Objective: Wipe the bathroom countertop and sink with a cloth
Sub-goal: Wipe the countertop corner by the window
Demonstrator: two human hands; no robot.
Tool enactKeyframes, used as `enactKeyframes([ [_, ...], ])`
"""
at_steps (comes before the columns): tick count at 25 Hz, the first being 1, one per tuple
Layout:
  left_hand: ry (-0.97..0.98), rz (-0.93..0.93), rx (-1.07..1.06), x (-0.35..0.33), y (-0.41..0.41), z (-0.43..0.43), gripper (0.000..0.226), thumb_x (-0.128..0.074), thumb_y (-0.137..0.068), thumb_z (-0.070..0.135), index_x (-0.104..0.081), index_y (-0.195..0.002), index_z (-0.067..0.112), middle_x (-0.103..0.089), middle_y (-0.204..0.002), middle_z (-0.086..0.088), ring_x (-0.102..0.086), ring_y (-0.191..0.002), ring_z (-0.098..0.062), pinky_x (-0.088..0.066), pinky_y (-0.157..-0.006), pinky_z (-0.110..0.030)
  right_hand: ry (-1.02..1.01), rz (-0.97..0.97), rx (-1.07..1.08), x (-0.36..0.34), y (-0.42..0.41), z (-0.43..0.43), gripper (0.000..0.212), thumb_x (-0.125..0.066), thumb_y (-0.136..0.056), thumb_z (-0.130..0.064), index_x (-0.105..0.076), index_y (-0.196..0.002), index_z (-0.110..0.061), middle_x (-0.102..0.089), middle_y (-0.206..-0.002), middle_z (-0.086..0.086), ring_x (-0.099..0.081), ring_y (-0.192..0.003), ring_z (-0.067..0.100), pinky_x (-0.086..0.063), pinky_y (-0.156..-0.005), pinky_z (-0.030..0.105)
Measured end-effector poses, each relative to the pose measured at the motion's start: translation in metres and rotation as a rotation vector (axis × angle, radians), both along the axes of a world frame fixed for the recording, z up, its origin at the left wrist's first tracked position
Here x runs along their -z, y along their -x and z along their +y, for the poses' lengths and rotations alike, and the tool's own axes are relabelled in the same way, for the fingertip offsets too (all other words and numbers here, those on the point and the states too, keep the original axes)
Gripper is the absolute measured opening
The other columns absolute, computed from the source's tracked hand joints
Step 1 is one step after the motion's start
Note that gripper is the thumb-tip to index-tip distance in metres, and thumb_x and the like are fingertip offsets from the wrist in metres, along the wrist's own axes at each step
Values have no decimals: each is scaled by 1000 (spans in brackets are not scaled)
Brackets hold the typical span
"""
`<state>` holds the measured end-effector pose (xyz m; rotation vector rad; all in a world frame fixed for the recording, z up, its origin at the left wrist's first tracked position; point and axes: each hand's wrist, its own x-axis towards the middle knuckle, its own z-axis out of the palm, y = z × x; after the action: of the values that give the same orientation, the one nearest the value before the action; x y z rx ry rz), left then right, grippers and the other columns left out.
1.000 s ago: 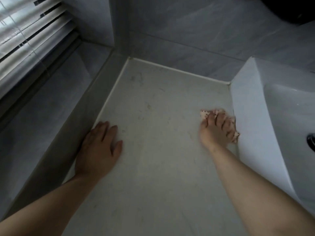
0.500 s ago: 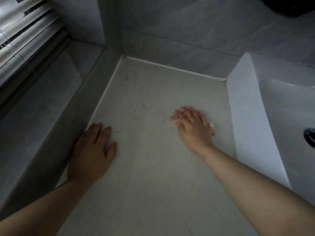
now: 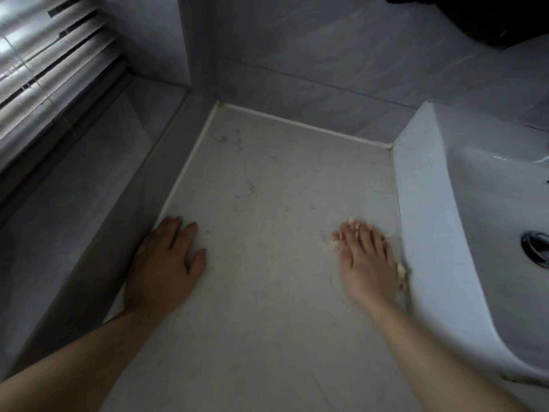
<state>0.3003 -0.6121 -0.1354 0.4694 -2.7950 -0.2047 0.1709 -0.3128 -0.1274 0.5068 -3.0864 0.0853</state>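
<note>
Change, right hand: From my feed, the right hand (image 3: 368, 257) has swung back toward the sink (image 3: 430, 221). Half a second ago it was further out on the countertop (image 3: 267, 179), and now it lies just beside the sink's outer wall.
Change, cloth: More of the cloth (image 3: 401, 271) shows than before. A pale strip peeks out on the sink side of the hand and a little past the fingertips.
Change, left hand: I see the left hand (image 3: 166, 263) where it was, well away from the sink at the countertop's far edge.
Right hand pose: It lies palm down with the fingers straight and spread, pointing away from me, pressing the cloth flat rather than gripping it. The outline is smeared with motion blur.
Left hand pose: It lies flat and relaxed on the countertop, fingers extended and thumb out toward the sink. It holds nothing.
Cloth: It is pinned under the right hand on the countertop, close against the sink wall. I cannot tell whether it touches the wall.
Countertop: Thin dark marks show on it, further from me than the hands and away from the sink.
Sink: The white basin's drain (image 3: 537, 251) is in view.
</note>
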Motion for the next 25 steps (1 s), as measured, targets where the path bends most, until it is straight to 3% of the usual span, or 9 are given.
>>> enactKeyframes([
  [4,8,-10,-1,3,2,-1,57,-34,-86,41,-61,-120,4,-56,-127,-22,-54,-117,-35,-40,-98,-42,92,-91,302,-6,65,-15,50,-22,-97,-38,-21,-147,-34,-22,-155,8,-12,-144,29,-2,-116,46],
  [8,20,9,19,4,0,-2,55,-35,-87,39,-60,-120,3,-56,-126,-23,-55,-116,-37,-41,-96,-44,89,72,-141,5,-42,-25,48,-31,-90,-37,-53,-131,-27,-50,-139,10,-41,-132,34,-24,-108,49],
  [11,30,15,27,3,0,-2,54,-36,-87,37,-61,-119,2,-57,-125,-24,-55,-114,-37,-41,-96,-44,6,26,-417,4,-56,4,45,-33,-92,-37,-52,-131,-25,-53,-136,5,-45,-129,30,-24,-108,48],
  [13,35,9,24,2,0,-1,53,-36,-87,36,-61,-119,2,-57,-124,-24,-56,-113,-38,-42,-95,-44,11,69,-183,4,-10,14,52,-24,-93,-42,-50,-134,-22,-49,-140,8,-42,-131,30,-21,-110,46],
  [16,30,-1,25,0,1,-1,54,-36,-86,36,-61,-118,1,-57,-123,-25,-56,-113,-38,-43,-95,-44,62,-15,260,1,42,1,52,-20,-97,-40,-31,-145,-22,-26,-154,8,-16,-143,27,-6,-117,44],
  [18,22,-6,25,1,1,-2,54,-36,-86,37,-61,-119,2,-57,-124,-25,-55,-114,-38,-43,-95,-44,57,-25,222,5,26,-11,54,-19,-96,-41,-32,-145,-22,-27,-154,9,-16,-143,29,-6,-116,44],
  [22,18,-35,23,2,0,-4,55,-35,-86,37,-60,-120,2,-56,-126,-25,-55,-115,-38,-41,-97,-44,15,45,-205,9,-41,2,54,-25,-90,-43,-49,-136,-26,-47,-143,7,-39,-135,29,-17,-111,41],
  [23,25,-58,24,2,-1,-4,55,-34,-87,37,-59,-121,2,-55,-127,-25,-54,-116,-38,-38,-98,-43,9,22,-189,6,-31,7,54,-25,-90,-45,-47,-137,-29,-44,-145,5,-36,-136,28,-16,-112,41],
  [25,36,-123,33,1,-4,-4,60,-30,-87,40,-55,-125,2,-52,-131,-24,-51,-120,-37,-34,-100,-42,62,-72,130,-6,8,2,53,-19,-93,-47,-33,-143,-34,-27,-155,3,-19,-143,26,-9,-115,44],
])
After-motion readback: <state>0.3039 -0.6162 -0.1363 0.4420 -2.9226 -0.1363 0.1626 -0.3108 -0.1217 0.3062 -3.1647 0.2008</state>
